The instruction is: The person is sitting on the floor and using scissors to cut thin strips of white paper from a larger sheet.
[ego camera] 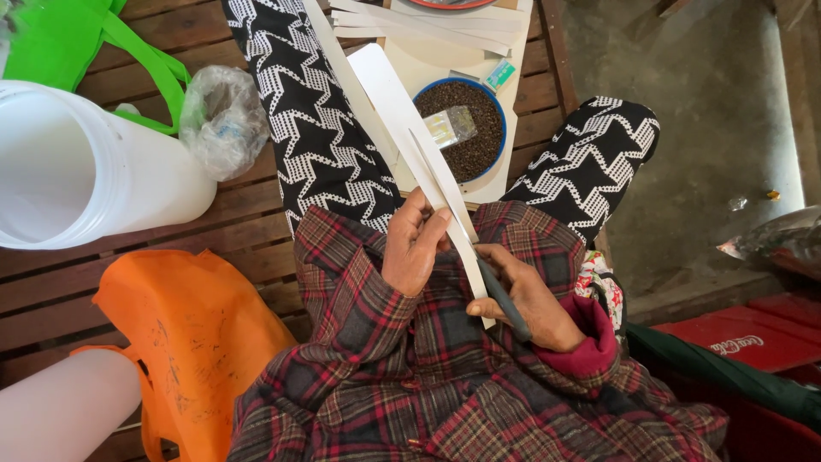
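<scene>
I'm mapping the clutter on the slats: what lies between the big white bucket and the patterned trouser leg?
In the head view, a crumpled clear plastic bag lies on the wooden slats between the white bucket and the patterned leg.

Two hands working a long white paper strip over a lap

The left hand (416,250) pinches the long white paper strip (402,111); the right hand (528,299) grips a dark-handled blade (500,295) against it, above a blue-rimmed bowl of dark seeds (466,128) between patterned black-and-white trouser legs (316,120).

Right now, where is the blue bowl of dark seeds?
In the head view, upper centre: the blue bowl sits on a pale board between the person's patterned knees, beyond both hands.
</scene>
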